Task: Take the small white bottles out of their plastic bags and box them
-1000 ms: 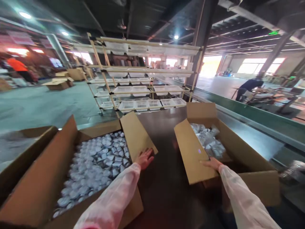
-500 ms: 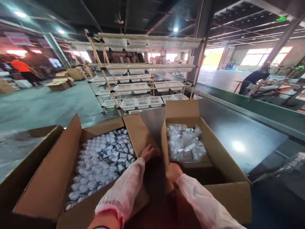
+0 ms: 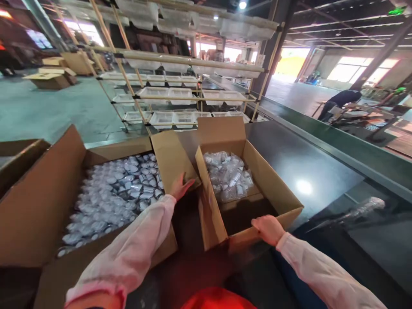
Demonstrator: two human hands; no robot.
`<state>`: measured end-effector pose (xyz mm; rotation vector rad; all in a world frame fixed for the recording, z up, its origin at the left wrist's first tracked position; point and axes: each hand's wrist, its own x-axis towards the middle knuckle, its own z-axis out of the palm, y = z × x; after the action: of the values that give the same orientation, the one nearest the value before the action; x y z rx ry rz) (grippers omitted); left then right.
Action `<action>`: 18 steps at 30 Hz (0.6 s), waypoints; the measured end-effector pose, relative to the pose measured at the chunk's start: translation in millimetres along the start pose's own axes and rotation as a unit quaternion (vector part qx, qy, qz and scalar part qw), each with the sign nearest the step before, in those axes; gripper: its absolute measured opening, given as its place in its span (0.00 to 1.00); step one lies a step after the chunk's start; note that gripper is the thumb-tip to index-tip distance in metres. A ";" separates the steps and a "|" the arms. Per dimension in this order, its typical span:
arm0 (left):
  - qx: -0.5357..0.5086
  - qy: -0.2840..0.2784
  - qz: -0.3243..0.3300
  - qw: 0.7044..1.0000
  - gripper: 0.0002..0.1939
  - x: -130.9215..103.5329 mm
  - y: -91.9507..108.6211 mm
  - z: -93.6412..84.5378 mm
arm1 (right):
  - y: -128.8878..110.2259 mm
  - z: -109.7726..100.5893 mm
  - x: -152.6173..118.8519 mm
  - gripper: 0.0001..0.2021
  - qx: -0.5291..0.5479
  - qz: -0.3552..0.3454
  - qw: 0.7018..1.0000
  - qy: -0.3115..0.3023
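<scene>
My left hand (image 3: pixel 180 187) rests on the raised flap of the left cardboard box (image 3: pixel 175 156), fingers spread with the thumb out. That box holds a mass of small white-capped items in clear wrap (image 3: pixel 119 189). My right hand (image 3: pixel 268 228) grips the near edge of the right cardboard box (image 3: pixel 273 182), fingers over the rim. Inside the right box, a clear plastic bag of white pieces (image 3: pixel 228 176) lies toward the far end; the near part of its floor is dark and bare.
Another open box (image 3: pixel 22 159) stands at the far left. Beyond the dark table (image 3: pixel 277 150) is a rack of white trays (image 3: pixel 183 96). Crumpled clear plastic (image 3: pixel 363 210) lies at the right. A bent-over person (image 3: pixel 341 101) is at the back right.
My right hand has moved from the right box's left side to its near edge. That box has turned and sits closer to the left box. The camera view has tilted down.
</scene>
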<state>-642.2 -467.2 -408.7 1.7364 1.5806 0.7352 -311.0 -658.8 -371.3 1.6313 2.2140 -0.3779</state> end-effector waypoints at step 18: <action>0.551 -0.310 0.068 0.772 0.13 -202.1 71.5 67.0 | -21.2 -0.6 50.4 0.12 0.249 -0.424 0.858 -0.149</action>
<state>-567.6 -678.2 -388.0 2.5000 1.4358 -0.9072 -344.7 -621.7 -392.9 0.5653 2.5764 -1.4219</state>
